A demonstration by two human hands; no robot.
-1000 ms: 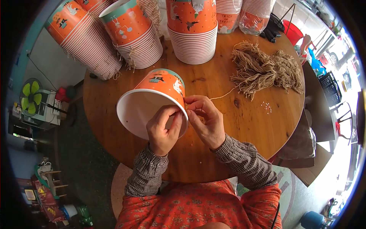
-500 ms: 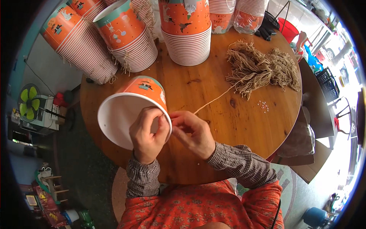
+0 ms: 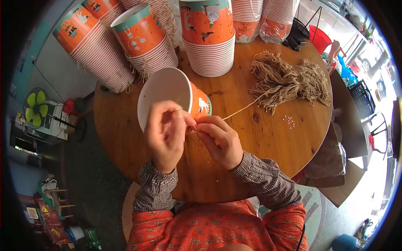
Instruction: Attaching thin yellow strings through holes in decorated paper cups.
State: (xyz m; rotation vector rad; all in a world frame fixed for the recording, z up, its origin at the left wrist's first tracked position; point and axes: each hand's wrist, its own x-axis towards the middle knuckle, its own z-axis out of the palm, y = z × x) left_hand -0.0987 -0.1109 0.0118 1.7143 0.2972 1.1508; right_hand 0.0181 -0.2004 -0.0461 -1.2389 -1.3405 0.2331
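Observation:
A paper bucket [image 3: 164, 90], white inside and orange with green outside, lies tilted on the table with its mouth toward me. My left hand [image 3: 166, 136] is in front of its opening, slightly blurred, with bent fingers whose tips meet those of the other hand. What they grip there is too small to make out. Just right of the rim, my right hand [image 3: 222, 141] pinches a thin tan string [image 3: 245, 108]. That string runs back to a loose bundle of cut strings [image 3: 278, 83] at the right of the table.
Stacks of similar buckets [image 3: 208, 58] stand along the table's far side, some leaning at the left [image 3: 104, 56]. Tiny pale beads [image 3: 289, 121] lie scattered on the wooden table [image 3: 268, 154]. Beyond its right edge are cardboard boxes [image 3: 341, 180]; a green fan [image 3: 35, 108] is at far left.
The bucket has turned and shifted right and away, its printed side now facing right. My left hand has come off its rim, and both hands now meet fingertip to fingertip in front of it.

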